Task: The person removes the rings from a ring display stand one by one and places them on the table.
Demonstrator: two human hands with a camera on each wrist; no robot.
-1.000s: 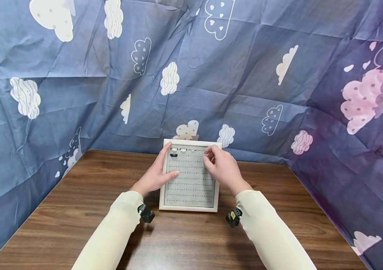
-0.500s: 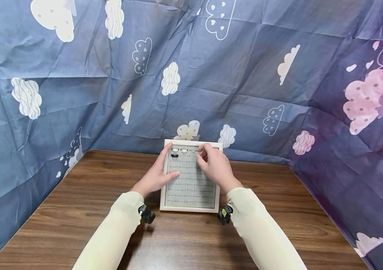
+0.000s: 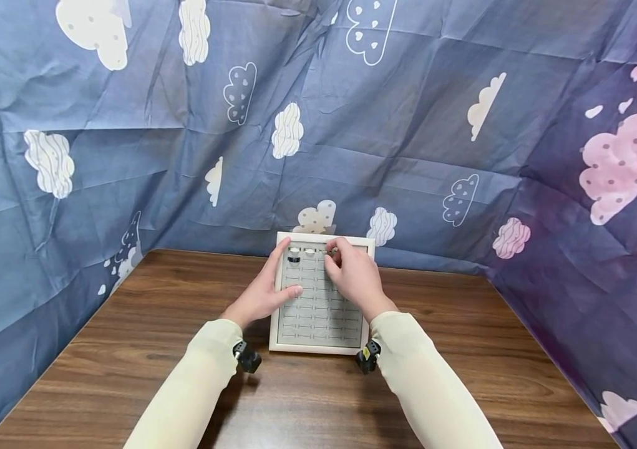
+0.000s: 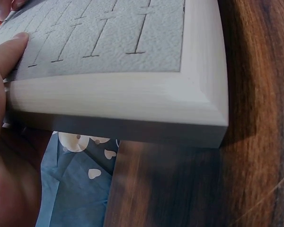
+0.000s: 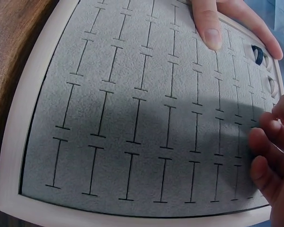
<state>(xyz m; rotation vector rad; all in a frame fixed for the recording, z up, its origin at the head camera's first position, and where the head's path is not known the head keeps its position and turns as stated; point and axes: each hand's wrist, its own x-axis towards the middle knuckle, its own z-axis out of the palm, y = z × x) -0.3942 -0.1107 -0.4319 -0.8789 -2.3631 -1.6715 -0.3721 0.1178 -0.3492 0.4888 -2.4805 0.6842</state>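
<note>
A ring display tray, pale frame around grey slotted felt, leans tilted on the table. My left hand grips its left side, the thumb lying over the felt and the index finger along the frame near the top corner. At the top row, my right hand pinches a small silvery ring between thumb and index finger; the fingertips hide most of it. Two silvery rings, one at the corner and another beside it, sit left of it. Below the corner one is a dark ring.
The wooden table runs out on both sides of the tray. Behind and to the right hangs a blue cloth printed with clouds. Each wrist carries a small black camera, the left one close to the tray's lower corner.
My right hand has shifted left along the top row, from the right end to the third ring, and its fingertips have come together there. The left hand keeps its hold on the tray.
</note>
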